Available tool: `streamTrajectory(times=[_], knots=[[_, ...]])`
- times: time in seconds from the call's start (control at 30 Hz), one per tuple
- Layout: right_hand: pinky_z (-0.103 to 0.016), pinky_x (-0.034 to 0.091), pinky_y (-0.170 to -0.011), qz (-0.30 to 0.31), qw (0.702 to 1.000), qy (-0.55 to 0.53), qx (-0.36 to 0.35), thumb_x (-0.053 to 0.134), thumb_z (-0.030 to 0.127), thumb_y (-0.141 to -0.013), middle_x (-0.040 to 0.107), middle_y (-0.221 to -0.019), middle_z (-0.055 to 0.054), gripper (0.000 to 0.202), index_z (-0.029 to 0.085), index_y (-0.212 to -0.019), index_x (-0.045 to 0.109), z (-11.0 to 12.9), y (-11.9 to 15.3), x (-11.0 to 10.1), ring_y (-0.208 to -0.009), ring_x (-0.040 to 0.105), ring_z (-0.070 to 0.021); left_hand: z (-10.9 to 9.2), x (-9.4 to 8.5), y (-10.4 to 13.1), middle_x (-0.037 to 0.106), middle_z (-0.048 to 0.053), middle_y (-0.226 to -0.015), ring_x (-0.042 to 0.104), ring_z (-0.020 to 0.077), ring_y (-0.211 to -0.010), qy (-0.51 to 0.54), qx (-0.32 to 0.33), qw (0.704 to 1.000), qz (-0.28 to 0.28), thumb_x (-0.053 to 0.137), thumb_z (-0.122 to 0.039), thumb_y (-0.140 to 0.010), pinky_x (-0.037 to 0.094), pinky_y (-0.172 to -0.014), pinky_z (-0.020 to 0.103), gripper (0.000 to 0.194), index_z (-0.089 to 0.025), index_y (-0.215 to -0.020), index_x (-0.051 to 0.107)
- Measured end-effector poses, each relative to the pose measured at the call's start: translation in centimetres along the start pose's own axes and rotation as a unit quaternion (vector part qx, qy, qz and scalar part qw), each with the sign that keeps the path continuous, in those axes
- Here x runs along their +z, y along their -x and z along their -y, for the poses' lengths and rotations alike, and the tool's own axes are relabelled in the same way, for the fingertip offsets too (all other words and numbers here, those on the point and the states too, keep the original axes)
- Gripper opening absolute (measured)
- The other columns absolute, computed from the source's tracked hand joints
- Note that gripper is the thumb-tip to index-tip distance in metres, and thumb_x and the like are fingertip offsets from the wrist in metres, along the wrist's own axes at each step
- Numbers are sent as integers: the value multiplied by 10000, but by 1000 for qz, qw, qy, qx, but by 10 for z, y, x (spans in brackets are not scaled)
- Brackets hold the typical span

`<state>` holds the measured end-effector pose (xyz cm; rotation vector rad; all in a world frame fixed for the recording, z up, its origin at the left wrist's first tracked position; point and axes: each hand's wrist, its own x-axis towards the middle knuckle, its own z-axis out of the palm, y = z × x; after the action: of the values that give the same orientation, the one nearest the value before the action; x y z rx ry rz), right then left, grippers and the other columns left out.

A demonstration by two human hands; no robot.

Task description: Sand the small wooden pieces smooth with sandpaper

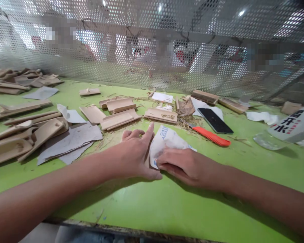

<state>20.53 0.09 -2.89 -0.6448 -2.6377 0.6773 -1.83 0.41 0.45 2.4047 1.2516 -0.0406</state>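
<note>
My right hand (pixel 184 167) is closed on a sheet of sandpaper (pixel 164 140), its white backing printed with blue letters facing up. Beside it, my left hand (pixel 134 153) steadies a bamboo piece (pixel 147 161) on the green table; only a brown sliver of that piece shows between the hand and the sandpaper. The left forefinger and thumb reach out along it, while the other fingers curl. The sandpaper's folded edge presses over the piece, and its underside is hidden.
Split bamboo pieces (pixel 121 119) lie beyond my hands, with more piled at left (pixel 12 148). Grey sandpaper sheets (pixel 71 141) rest nearby. To the right are an orange-handled cutter (pixel 211 135), a phone (pixel 215 120) and a white plastic container (pixel 297 123). A perforated metal screen (pixel 152 64) stands behind.
</note>
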Motion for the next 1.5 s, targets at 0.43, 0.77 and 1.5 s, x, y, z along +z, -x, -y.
streamTrajectory(times=[0.43, 0.77, 1.5], knots=[[-301, 491, -742, -3, 1000, 18, -9, 470, 231, -1088, 730, -951, -99, 246, 138, -1057, 695, 3, -1, 1, -814, 636, -198, -1, 0, 0, 677, 204, -1293, 346, 452, -1428, 9, -4, 1000, -5, 699, -653, -710, 245, -1147, 556, 1398, 6, -1640, -112], [-309, 487, -722, -29, 999, 31, -18, 459, 234, -1092, 719, -929, -105, 263, 130, -1043, 696, 4, -1, 4, -803, 626, -205, -3, -2, 2, 698, 196, -1221, 390, 433, -1361, -1, -1, 1000, 8, 698, -656, -738, 244, -1131, 542, 1412, 26, -1616, -173], [-313, 456, -732, 5, 999, 38, 27, 481, 207, -1070, 708, -897, -92, 237, 140, -968, 684, 15, -9, 2, -799, 588, -206, -3, 0, 4, 728, 112, -1042, 425, 421, -1321, 0, 8, 1000, -3, 682, -633, -733, 246, -1112, 531, 1404, -26, -1610, -230]])
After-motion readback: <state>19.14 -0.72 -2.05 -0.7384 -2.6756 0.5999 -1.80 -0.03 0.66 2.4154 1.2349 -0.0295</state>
